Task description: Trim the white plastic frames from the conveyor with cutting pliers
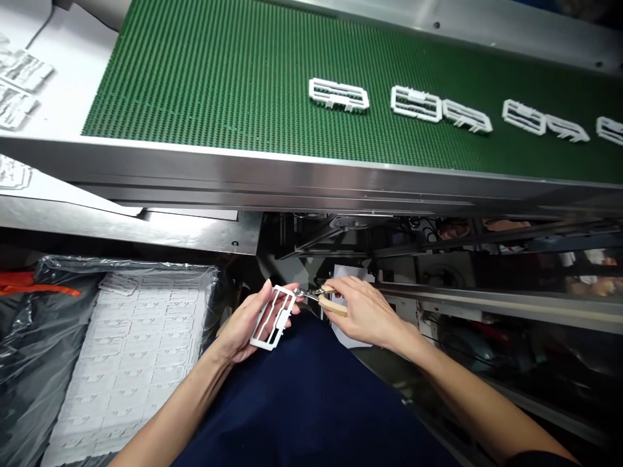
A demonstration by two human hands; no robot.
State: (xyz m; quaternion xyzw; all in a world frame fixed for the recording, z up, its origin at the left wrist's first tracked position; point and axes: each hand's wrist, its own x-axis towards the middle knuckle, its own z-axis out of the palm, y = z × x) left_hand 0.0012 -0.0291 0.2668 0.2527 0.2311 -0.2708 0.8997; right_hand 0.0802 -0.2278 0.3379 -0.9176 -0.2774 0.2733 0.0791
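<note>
In my left hand (pixel 243 327) I hold a white plastic frame (pixel 278 322) with thin bars across its opening, tilted above my lap. My right hand (pixel 363 308) grips a pair of nippers (pixel 332 305) with pale yellowish handles. The metal jaws are at the frame's upper right corner, near my left fingertips. Whether the jaws touch the plastic I cannot tell. Similar white frames (pixel 339 95) lie spaced along the green conveyor belt (pixel 209 78) beyond my hands.
The belt's metal side rail (pixel 302 175) runs across in front of me. At lower left, a box lined with clear plastic (pixel 41 337) holds many white parts (pixel 131 357) in rows. More parts (pixel 22 65) lie on white sheets at upper left. Orange material (pixel 34 283) hangs at the left edge.
</note>
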